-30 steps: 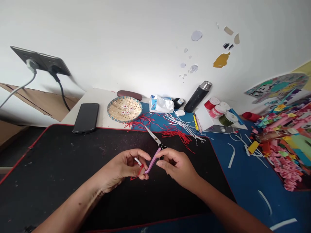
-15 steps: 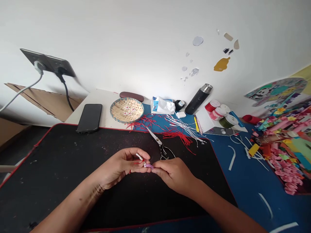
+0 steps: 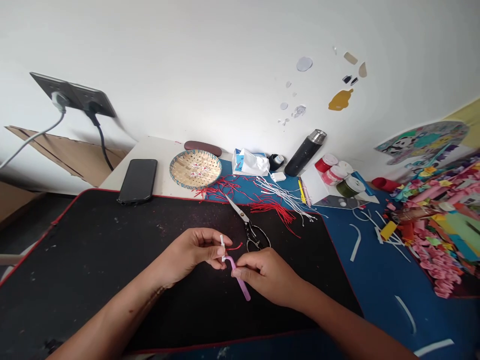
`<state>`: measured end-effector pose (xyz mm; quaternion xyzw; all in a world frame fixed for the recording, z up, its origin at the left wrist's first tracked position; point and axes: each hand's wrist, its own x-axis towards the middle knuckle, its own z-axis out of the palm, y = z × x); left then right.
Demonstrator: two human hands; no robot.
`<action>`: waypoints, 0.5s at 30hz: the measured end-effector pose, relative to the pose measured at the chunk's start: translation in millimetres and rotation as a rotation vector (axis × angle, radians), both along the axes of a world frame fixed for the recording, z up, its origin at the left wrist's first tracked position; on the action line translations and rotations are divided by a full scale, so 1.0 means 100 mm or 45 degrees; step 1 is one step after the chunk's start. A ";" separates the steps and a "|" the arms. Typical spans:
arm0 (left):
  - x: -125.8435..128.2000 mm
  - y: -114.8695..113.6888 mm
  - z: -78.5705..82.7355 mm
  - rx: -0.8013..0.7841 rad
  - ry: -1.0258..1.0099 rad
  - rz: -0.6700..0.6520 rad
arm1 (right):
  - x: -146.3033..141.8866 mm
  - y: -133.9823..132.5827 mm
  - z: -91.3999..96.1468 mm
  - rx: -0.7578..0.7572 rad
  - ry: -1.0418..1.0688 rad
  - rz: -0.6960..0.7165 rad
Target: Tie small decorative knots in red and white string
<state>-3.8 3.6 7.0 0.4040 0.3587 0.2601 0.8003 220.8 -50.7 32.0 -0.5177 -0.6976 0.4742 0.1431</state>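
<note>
Pink strip [image 3: 239, 280], pinched in right hand [image 3: 267, 276], white piece [image 3: 222, 245] in left hand [image 3: 189, 251]

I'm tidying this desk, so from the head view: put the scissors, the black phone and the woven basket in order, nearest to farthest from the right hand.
From the right hand:
1. Scissors: just beyond it, on the black mat.
2. Woven basket: ahead and left, on the white desktop.
3. Black phone: farther left, on the same desktop.
</note>
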 end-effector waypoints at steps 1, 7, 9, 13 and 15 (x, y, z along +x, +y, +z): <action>0.00 0.00 0.00 0.012 0.009 -0.010 | 0.00 -0.01 0.00 -0.080 0.032 -0.030; -0.02 -0.01 0.02 0.068 0.076 -0.130 | 0.01 -0.04 -0.02 -0.731 0.332 -0.151; -0.02 -0.02 0.01 0.081 0.092 -0.172 | 0.02 -0.04 -0.04 -0.833 0.421 -0.178; -0.02 -0.03 -0.01 0.086 0.102 -0.230 | 0.03 -0.06 -0.03 -1.046 0.574 -0.287; -0.01 -0.03 -0.03 0.084 0.109 -0.250 | 0.04 -0.06 -0.03 -1.121 0.617 -0.317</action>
